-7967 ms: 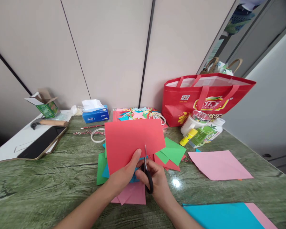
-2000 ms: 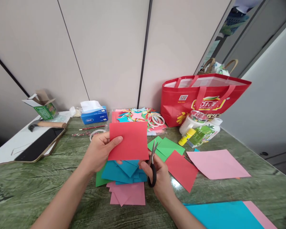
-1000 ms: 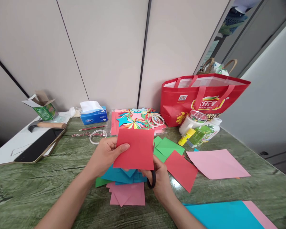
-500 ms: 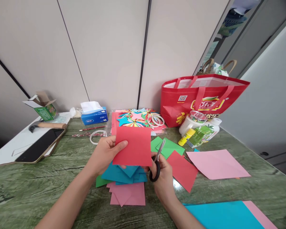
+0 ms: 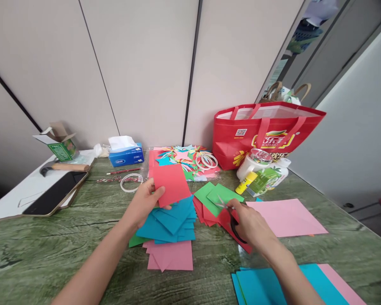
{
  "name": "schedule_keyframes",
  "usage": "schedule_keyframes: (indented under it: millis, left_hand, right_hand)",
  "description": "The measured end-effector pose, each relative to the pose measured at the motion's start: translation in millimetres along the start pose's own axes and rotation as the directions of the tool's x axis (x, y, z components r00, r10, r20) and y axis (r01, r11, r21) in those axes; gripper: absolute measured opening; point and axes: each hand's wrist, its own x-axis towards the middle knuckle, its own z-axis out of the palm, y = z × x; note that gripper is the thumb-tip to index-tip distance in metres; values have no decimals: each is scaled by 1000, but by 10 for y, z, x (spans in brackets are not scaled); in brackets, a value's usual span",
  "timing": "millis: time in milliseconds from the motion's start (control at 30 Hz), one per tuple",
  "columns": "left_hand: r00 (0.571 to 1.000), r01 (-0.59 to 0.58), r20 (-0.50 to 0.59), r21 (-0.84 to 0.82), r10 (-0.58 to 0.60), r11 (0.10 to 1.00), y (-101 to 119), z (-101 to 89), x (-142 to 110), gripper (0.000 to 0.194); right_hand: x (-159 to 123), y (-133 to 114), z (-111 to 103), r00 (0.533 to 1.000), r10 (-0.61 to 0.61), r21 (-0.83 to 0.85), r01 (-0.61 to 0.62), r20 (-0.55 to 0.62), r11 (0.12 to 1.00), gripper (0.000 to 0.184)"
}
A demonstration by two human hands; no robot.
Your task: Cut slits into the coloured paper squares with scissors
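My left hand (image 5: 146, 200) pinches a square of red paper (image 5: 172, 186) by its left edge, thumb on top, above the pile of blue paper pieces (image 5: 174, 218). My right hand (image 5: 253, 223) is closed on black-handled scissors (image 5: 235, 228), whose blades are parted and point left over green paper squares (image 5: 229, 193). Beneath the scissors lies a red sheet (image 5: 226, 220), partly covered by my right hand; whether the fingers touch it I cannot tell. Pink paper pieces (image 5: 174, 256) lie below the blue pile. A larger pink sheet (image 5: 292, 217) lies right of my right hand.
Blue sheets (image 5: 260, 284) lie at the front right under my right forearm. A glue stick (image 5: 246, 183), white jars and a red bag (image 5: 231, 140) stand at the back right. Tape rolls (image 5: 206, 161), a tissue box (image 5: 126, 156), a phone (image 5: 55, 194) and a hammer (image 5: 66, 167) lie farther back and left.
The larger red sheet held earlier is now a smaller square in my left hand. In the last half second my right hand moved right with the scissors, away from that square, over the red sheet.
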Motion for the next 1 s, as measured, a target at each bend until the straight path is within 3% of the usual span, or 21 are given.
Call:
schedule_keyframes:
  millis: [100, 267, 400, 467, 533, 633, 700, 867, 1000]
  left_hand:
    - [999, 1, 45, -6, -1, 1000, -29, 99, -4, 34]
    - [993, 33, 115, -6, -33, 999, -97, 345, 18, 35]
    - [988, 49, 149, -7, -47, 999, -186, 568, 75, 40]
    - [983, 61, 172, 4, -61, 998, -253, 659, 119, 45]
    - [984, 67, 164, 27, -70, 997, -328, 725, 162, 50]
    - [990, 45, 129, 112, -59, 993, -432, 761, 202, 54]
    - [993, 7, 114, 196, -29, 981, -479, 744, 206, 49]
    - [990, -94, 136, 372, 46, 924, -493, 660, 163, 39]
    - [982, -149, 174, 437, 79, 887, -479, 648, 139, 35]
  right_hand:
    - [-119, 71, 136, 995, -31, -129, 42, 91, 991, 45]
    - [-324, -31, 281, 998, -63, -235, 63, 9, 970, 38]
    - [-370, 38, 112, 991, 31, -246, -63, -134, 967, 27]
    - [-330, 124, -24, 959, 165, -224, -217, -228, 950, 22]
    - [-262, 197, -110, 957, 206, -174, -243, -203, 954, 23]
    - [-185, 225, -50, 999, 45, -118, -46, -8, 992, 37]
    - [-184, 186, 90, 999, 2, -140, 3, 42, 990, 39]
    - [-291, 75, 359, 999, 12, -251, -21, -39, 968, 31]
    - [-337, 133, 202, 985, 37, -220, -74, -169, 973, 37]
